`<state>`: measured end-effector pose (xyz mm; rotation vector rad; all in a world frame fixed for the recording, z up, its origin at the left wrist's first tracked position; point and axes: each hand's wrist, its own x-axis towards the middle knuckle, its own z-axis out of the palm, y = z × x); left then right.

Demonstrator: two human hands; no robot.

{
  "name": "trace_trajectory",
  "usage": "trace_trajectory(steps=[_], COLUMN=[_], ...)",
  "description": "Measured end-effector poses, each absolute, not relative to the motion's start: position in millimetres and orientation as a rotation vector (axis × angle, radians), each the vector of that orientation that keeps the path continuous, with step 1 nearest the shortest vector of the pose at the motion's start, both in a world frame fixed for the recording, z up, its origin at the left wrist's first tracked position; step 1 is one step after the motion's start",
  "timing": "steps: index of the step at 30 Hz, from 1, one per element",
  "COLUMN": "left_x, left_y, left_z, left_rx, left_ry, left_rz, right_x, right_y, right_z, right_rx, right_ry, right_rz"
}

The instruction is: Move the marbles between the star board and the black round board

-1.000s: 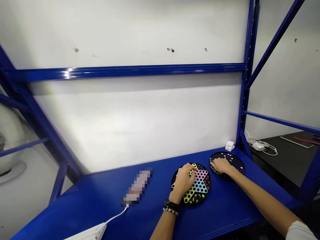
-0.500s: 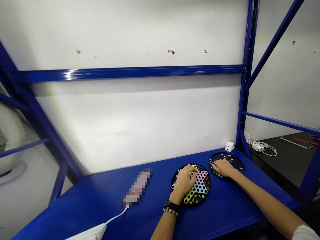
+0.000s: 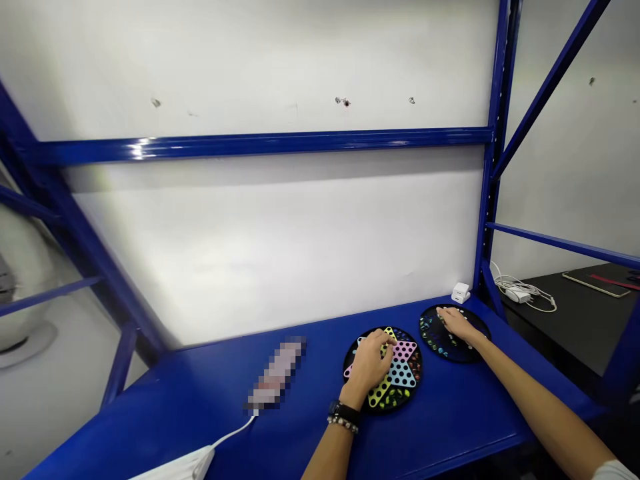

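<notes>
A round black board with a coloured star of holes (image 3: 400, 373) lies on the blue shelf (image 3: 250, 433). My left hand (image 3: 369, 363) rests on the board's left part, fingers curled over its centre; what they pinch is too small to make out. A black round tray (image 3: 440, 343) holding several small coloured marbles sits to the right. My right hand (image 3: 456, 324) reaches into that tray, fingers bent down among the marbles near its far side. A dark watch and bead bracelet (image 3: 343, 415) are on my left wrist.
A blurred pinkish object (image 3: 276, 373) lies left of the board, with a white cable and adapter (image 3: 185, 465) at the front edge. A small white block (image 3: 460, 292) sits by the blue upright (image 3: 493, 167). A black desk with a charger (image 3: 520, 292) stands to the right.
My right hand has moved from the tray's left side toward its far middle. My left hand has stayed on the star board.
</notes>
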<state>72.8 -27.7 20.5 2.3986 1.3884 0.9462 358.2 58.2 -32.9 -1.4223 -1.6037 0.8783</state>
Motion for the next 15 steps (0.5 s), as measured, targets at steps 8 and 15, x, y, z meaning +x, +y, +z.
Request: trace_trajectory(steps=[8, 15], left_x=[72.8, 73.7], left_y=[-26.2, -27.0], left_z=[17.5, 18.5], left_rx=[2.417, 2.406], left_ry=[1.388, 1.389], left_rz=[0.951, 0.942], right_x=[359.8, 379.9], right_y=[56.6, 51.6], right_z=[-30.2, -9.8], right_rx=[-1.312, -1.111], right_ry=[-1.474, -1.084], right_rz=[1.070, 1.384])
